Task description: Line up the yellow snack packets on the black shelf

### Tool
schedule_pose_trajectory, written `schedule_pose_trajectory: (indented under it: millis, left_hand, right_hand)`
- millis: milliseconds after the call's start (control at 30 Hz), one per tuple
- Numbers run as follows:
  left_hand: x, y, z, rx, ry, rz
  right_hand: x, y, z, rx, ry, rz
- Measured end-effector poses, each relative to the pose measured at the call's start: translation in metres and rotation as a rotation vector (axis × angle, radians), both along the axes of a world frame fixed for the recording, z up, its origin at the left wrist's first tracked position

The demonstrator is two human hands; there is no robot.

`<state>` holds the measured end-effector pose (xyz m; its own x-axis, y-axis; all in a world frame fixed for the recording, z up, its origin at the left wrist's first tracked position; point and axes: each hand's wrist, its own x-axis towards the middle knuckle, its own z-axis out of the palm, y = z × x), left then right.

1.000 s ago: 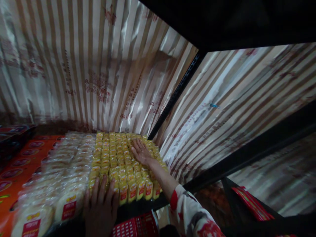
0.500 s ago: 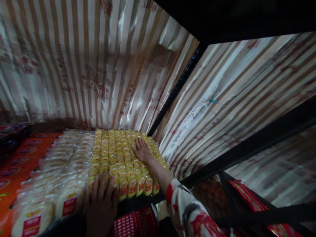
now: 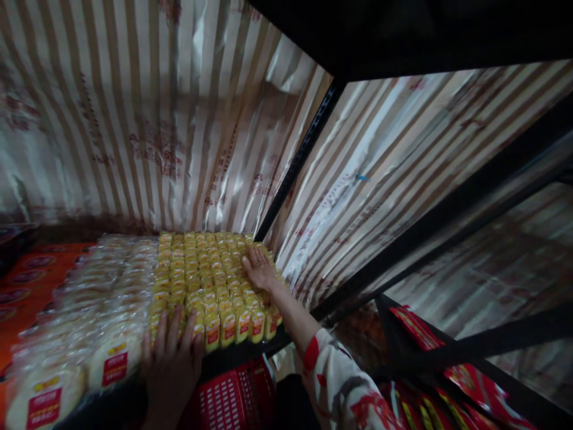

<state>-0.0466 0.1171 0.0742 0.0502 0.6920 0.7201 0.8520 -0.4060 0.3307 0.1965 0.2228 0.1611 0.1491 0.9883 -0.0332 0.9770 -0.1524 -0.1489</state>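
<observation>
so, l hand (image 3: 172, 361) dim, fingers spread at front of yellow packs (image 3: 197, 263) on shelf (image 3: 242, 352); r hand (image 3: 259, 269) flat, fingers extended, atop back r rows. palms hidden, l contact unclear.

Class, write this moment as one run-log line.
left hand: open, at front of yellow packets | right hand: open, palm down, farther back | alongside: larger pale packets

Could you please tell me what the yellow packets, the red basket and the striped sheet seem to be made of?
Yellow packets: probably thin plastic film, glossy, with small highlights.
Red basket: likely hard plastic, fairly matt, with regular rows of pale openings.
Striped sheet: perhaps plastic film with a satin sheen, as bright streaks follow its folds; coated cloth is possible too.
</observation>
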Motion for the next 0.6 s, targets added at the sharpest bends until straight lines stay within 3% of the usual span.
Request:
schedule_pose_trajectory:
  millis: [133, 233, 400, 467, 500, 600]
  left_hand:
    - [-0.001, 0.000, 0.000, -0.010, -0.005, -0.008]
    - [-0.001, 0.000, -0.001, -0.006, -0.017, -0.008]
    - [-0.002, 0.000, -0.001, 0.019, -0.051, -0.033]
    - [-0.002, -0.001, 0.000, -0.011, -0.061, -0.032]
    - [-0.002, -0.001, 0.000, -0.023, -0.062, -0.032]
    - [-0.002, -0.001, 0.000, -0.020, -0.064, -0.032]
  right_hand:
    - [0.018, -0.011, -0.006, 0.040, -0.034, -0.080]
    - [0.024, -0.011, -0.013, 0.025, 0.033, -0.035]
    - [0.033, -0.018, 0.002, 0.202, 0.152, -0.083]
    - [0.035, -0.041, 0.005, 0.302, 0.158, -0.126]
    - [0.034, -0.057, 0.002, 0.434, 0.208, -0.164]
    - [0.021, -0.117, -0.022, 0.613, 0.335, -0.249]
